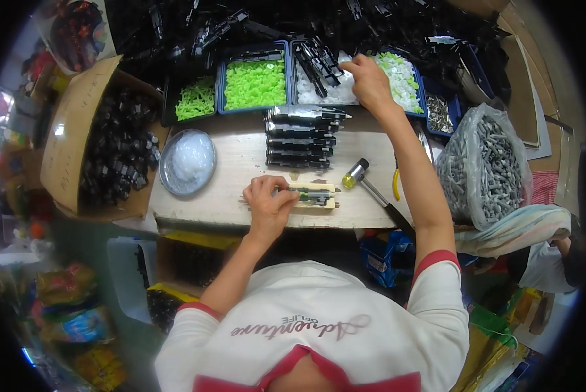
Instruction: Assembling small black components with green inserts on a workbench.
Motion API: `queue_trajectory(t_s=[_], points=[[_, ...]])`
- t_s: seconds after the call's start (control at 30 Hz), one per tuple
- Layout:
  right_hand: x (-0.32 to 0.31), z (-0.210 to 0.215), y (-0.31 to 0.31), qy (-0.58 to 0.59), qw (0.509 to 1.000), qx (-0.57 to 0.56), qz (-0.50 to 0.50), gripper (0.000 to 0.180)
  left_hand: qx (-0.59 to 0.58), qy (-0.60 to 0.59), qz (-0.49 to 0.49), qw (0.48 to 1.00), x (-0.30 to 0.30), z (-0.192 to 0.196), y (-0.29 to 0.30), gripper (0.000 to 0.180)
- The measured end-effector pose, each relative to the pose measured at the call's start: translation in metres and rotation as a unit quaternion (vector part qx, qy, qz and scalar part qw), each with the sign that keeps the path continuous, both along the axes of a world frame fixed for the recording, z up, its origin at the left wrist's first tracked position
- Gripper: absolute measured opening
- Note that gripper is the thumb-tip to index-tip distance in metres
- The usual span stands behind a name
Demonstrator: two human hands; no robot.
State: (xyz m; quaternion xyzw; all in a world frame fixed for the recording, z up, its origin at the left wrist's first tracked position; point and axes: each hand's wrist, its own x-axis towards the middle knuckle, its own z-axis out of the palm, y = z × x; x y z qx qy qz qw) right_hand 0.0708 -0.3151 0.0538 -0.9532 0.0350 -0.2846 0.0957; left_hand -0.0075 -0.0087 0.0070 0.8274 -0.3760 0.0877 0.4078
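Observation:
My left hand [269, 202] rests at the table's front edge, its fingers closed on a dark toy part with a bit of green [311, 194]. That part lies in a cream-coloured block [329, 203]. My right hand [370, 81] is stretched far forward over the bin of white plastic pieces [337, 93]. Its thumb and finger are bent together at the pieces; whether anything is between them is too small to see. Beyond the block stands a stack of black assembled parts [301, 140]. A hammer with a yellow face [356, 174] lies right of the block.
Bins of green pieces [255, 85] and small screws [440, 112] line the back, before a black heap [293, 19]. Left are a bowl [188, 162] and a carton [61, 144] of black parts. A clear bag of grey pieces [485, 166] stands right.

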Motion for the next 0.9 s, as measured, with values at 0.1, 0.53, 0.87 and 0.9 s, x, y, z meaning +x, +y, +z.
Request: queue_trajectory(t_s=[0.1, 0.53, 0.87, 0.9], points=[[0.033, -0.007, -0.003, 0.023, 0.994, -0.111, 0.011, 0.028, 0.015, -0.002, 0.003, 1.000, 0.000, 0.001, 0.000, 0.014], [0.037, 0.013, 0.002, -0.052, 0.992, -0.030, 0.115, 0.021, 0.014, -0.009, 0.007, 1.000, -0.001, 0.001, 0.002, 0.014], [0.015, 0.062, -0.003, -0.135, 0.724, 0.644, 0.206, 0.019, 0.000, -0.016, 0.004, 1.000, -0.004, -0.002, 0.002, 0.009], [0.009, 0.066, -0.001, -0.132, 0.725, 0.644, 0.207, 0.019, -0.001, -0.013, 0.007, 1.000, -0.004, -0.003, 0.003, 0.009]])
